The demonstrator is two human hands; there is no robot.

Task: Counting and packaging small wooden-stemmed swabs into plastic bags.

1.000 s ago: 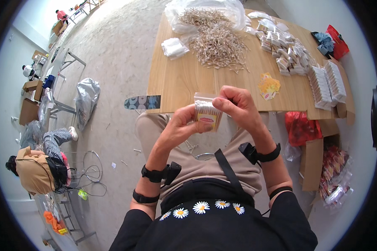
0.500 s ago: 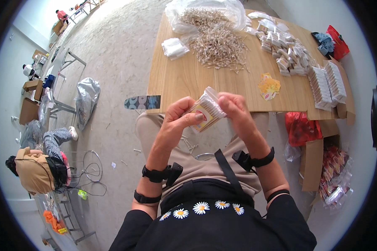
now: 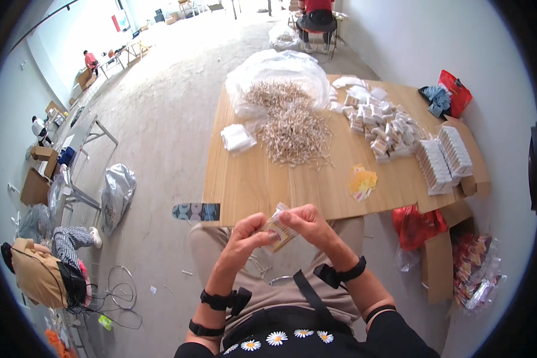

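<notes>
Both my hands meet over my lap, just in front of the wooden table (image 3: 244,185). My left hand (image 3: 249,235) and my right hand (image 3: 309,224) grip a small clear packet of wooden sticks (image 3: 279,228) between them, tilted. A big pile of loose wooden sticks (image 3: 292,122) lies on the table beyond, partly on a clear plastic bag (image 3: 274,68). Filled small packets (image 3: 382,128) lie in a heap to the right.
Neat rows of packets (image 3: 444,158) fill a cardboard box at the table's right end. Yellow cards (image 3: 363,182), a stack of white bags (image 3: 237,137), a red bag (image 3: 417,227) and a person sitting on the floor (image 3: 42,274) at the left.
My hands and the packet have dropped lower and closer to me. The packet has tilted from upright to slanted.
</notes>
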